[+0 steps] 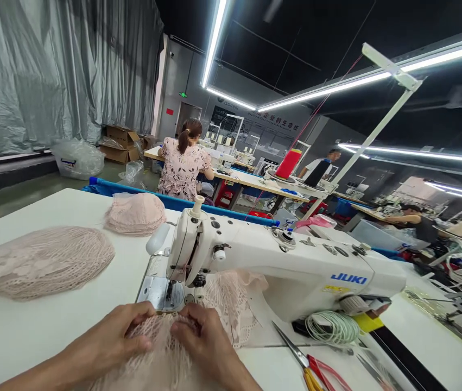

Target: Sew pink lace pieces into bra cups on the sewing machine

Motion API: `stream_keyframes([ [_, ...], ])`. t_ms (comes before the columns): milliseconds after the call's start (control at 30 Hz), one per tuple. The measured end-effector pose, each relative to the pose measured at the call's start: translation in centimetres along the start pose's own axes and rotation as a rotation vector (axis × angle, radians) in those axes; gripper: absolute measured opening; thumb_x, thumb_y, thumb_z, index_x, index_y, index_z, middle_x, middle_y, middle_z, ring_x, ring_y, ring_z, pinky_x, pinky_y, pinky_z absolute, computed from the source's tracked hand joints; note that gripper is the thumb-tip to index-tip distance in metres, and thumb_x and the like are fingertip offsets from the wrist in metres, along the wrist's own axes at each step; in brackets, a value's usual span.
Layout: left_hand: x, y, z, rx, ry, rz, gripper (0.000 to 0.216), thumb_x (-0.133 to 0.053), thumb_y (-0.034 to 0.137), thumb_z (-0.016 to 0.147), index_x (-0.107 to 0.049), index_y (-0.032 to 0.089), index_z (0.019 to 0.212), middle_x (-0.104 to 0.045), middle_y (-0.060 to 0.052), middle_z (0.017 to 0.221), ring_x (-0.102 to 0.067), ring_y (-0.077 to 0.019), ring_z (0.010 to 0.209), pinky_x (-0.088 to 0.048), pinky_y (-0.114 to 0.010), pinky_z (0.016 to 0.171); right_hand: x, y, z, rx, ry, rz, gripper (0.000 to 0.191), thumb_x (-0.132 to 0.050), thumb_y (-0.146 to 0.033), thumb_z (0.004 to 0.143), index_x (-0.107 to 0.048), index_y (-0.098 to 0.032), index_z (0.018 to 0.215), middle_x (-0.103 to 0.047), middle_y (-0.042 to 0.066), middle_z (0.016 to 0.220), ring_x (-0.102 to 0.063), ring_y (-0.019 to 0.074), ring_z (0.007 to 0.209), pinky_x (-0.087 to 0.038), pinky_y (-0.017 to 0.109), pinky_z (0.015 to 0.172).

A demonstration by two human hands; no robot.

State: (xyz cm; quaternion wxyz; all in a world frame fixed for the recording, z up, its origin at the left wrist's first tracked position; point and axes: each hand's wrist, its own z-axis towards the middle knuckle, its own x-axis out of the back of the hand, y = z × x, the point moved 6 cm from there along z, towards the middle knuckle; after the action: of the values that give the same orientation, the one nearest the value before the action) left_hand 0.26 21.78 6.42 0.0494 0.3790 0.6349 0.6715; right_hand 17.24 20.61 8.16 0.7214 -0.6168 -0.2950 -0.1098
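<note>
Pale pink lace fabric (160,350) is gripped between my two hands, just in front of the needle plate of a white sewing machine (279,260). My left hand (122,334) pinches its left part, thumb over the cloth. On the other side my right hand (206,336) has its fingers closed on the lace close to the presser foot (169,293). The fabric hangs down toward me over the table edge. More pink lace (231,304) lies bunched under the machine arm. Whether the cloth touches the presser foot I cannot tell.
Stacked lace pieces (47,260) and a smaller stack of pink cups (136,213) lie on the white table at left. Scissors (299,353) and a coil of pale green cord (332,327) are at right. A person (182,160) sits at another machine ahead.
</note>
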Motion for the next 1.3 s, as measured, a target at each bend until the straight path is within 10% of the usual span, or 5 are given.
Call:
stream_keyframes([
  [167,0.0,-0.5,1.1,0.062,0.053,0.168,0.021,-0.044,0.035,0.078,-0.034,0.022,0.066,-0.027,0.005,0.064,-0.030,-0.0150,0.060,-0.018,-0.027,0.056,0.1,0.5,0.0,0.054,0.100,-0.283,0.023,-0.054,-0.024,0.090,-0.046,-0.019,0.070,-0.051,-0.002,0.063,-0.044,0.0127,0.059,-0.022,0.026,0.058],
  [500,0.3,0.6,1.4,0.056,0.161,0.484,0.019,-0.037,0.028,0.087,-0.053,0.023,0.078,-0.064,-0.001,0.080,-0.060,-0.0230,0.082,-0.037,-0.030,0.069,-1.0,0.7,-0.9,0.226,0.109,-0.531,0.006,-0.050,-0.022,0.096,-0.055,-0.025,0.094,-0.060,-0.001,0.078,-0.059,0.0179,0.074,-0.040,0.025,0.068],
  [933,0.2,-0.9,3.1,0.033,0.204,0.811,0.020,-0.033,0.016,0.093,-0.051,0.023,0.087,-0.065,0.000,0.072,-0.063,-0.0248,0.069,-0.037,-0.032,0.059,-1.8,-3.9,-1.7,0.837,0.446,-0.686,0.042,-0.036,-0.048,0.104,-0.056,-0.018,0.082,-0.062,0.000,0.076,-0.051,0.0148,0.060,-0.026,0.033,0.057],
  [1133,0.2,3.0,0.9,-0.516,0.556,1.126,0.032,-0.033,-0.002,0.089,-0.056,0.018,0.096,-0.061,-0.005,0.081,-0.056,-0.0230,0.070,-0.036,-0.038,0.068,-1.6,-2.9,-1.3,0.776,0.471,-0.718,0.065,-0.015,-0.066,0.100,-0.058,-0.021,0.086,-0.065,0.002,0.088,-0.054,0.0156,0.064,-0.026,0.034,0.058],
  [1300,-1.1,4.9,-1.0,-0.754,0.463,0.954,0.033,-0.035,-0.004,0.081,-0.054,0.022,0.084,-0.064,-0.001,0.084,-0.059,-0.0195,0.076,-0.038,-0.036,0.082,-1.8,-2.4,-1.0,0.747,0.439,-0.771,0.056,-0.037,-0.074,0.093,-0.060,-0.023,0.090,-0.060,0.000,0.077,-0.052,0.0159,0.058,-0.028,0.034,0.058],
])
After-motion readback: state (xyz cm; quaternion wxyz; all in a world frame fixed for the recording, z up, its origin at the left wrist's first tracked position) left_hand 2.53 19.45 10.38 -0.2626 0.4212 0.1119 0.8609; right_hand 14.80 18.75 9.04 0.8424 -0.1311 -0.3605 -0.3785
